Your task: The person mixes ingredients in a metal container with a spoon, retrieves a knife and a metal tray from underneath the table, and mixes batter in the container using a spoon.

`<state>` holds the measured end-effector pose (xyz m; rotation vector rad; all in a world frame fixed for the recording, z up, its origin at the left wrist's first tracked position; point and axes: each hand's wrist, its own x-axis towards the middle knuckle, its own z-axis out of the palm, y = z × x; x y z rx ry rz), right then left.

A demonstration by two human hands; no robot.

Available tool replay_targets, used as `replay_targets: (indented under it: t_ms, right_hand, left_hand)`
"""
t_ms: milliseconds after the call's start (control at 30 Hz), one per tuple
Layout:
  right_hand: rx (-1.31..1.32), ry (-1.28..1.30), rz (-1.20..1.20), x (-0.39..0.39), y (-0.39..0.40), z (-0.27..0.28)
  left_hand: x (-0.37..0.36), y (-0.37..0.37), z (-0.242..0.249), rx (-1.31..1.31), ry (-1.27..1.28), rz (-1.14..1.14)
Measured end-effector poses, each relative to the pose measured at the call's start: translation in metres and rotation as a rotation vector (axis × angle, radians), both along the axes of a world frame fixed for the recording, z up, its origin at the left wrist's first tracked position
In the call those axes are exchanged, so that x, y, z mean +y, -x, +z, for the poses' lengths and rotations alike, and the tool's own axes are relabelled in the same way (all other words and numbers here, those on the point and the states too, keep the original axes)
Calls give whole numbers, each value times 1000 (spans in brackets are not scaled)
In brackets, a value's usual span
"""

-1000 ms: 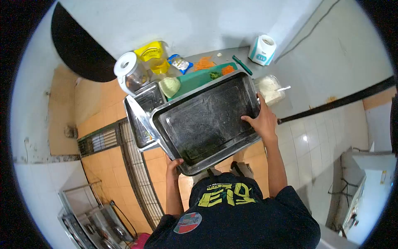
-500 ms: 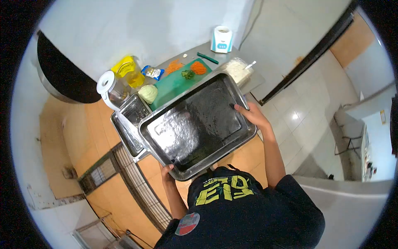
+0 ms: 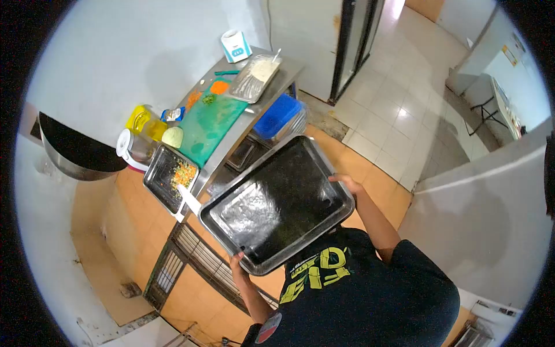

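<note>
A large dark metal tray (image 3: 283,202) is held in front of my body, off the table, its inside facing up and shiny. My left hand (image 3: 236,261) grips its near left corner, with the thumb on the rim. On the right rim, my right hand (image 3: 347,183) is closed round the edge. Past the tray's left corner, a white handle (image 3: 189,199) reaches over a smaller metal tray (image 3: 165,180) that holds chopped orange and green vegetables (image 3: 184,174). The undersides of both hands are hidden.
On the steel table (image 3: 216,173) are a green cutting board (image 3: 211,127), cabbage (image 3: 172,137), grated carrot (image 3: 219,87), a tray of white paste (image 3: 254,81), a yellow pack (image 3: 137,119) and a blender (image 3: 134,146). A blue container (image 3: 278,115) is below.
The view has turned and shifted, so the table now appears farther left. The large tray has moved away from the table, uncovering the vegetables in the smaller tray and the blue container.
</note>
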<state>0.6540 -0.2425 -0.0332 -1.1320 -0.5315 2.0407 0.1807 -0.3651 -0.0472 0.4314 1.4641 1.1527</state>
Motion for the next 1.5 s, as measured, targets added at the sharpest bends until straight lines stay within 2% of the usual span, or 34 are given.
replay_targets:
  t_ms: [67, 100, 267, 367, 500, 567, 633, 733, 767, 833, 967, 1100, 1167, 1300, 1333, 1433, 1500]
  right_hand:
    - [-81, -54, -16, -21, -6, -21]
    - [-101, 54, -32, -37, -1, 13]
    - [57, 111, -67, -92, -21, 13]
    - [-22, 151, -201, -130, -14, 50]
    - [39, 62, -314, -184, -7, 38]
    - [-37, -198, -446, -222, 6, 6]
    - [-55, -214, -452, -260, 10, 4]
    - [17, 87, -258, -299, 4, 15]
    - [43, 92, -234, -310, 3, 14]
    - [103, 108, -192, -346, 4, 7]
    - [-5, 164, -186, -407, -5, 10]
    - [-104, 182, -138, -454, -14, 19]
    - [-155, 180, -132, -469, -18, 25]
    - [-264, 48, -106, -490, -23, 62]
    - [-293, -53, -54, -493, -27, 68]
    - [-596, -379, 114, -506, -45, 54]
    - [-702, -448, 35, -525, -49, 61]
  left_hand:
    - [-23, -6, -11, 3, -26, 73]
    - [-30, 1, -17, 39, 66, -2]
    - [-63, -28, 5, 55, 39, 38]
    - [-74, -47, 34, 9, -12, -15]
    - [-90, -30, 11, 6, -178, -77]
    - [-107, -45, 46, 9, -229, -46]
    - [-133, -47, 58, -11, -220, -58]
    - [-182, -24, 32, -79, -171, -83]
    - [-196, -20, 30, -56, -214, -137]
    - [-244, -36, 31, -7, -181, 7]
    - [-311, -39, -1, -67, -97, 15]
    - [-361, -50, 7, -68, -68, -20]
    - [-380, -68, 42, -55, -31, -53]
    - [-416, -89, 33, -50, -70, 2]
    - [-425, -90, 26, -72, -72, 52]
    - [-454, -97, 13, -54, -91, 85]
    - [-468, -105, -7, -46, -118, 128]
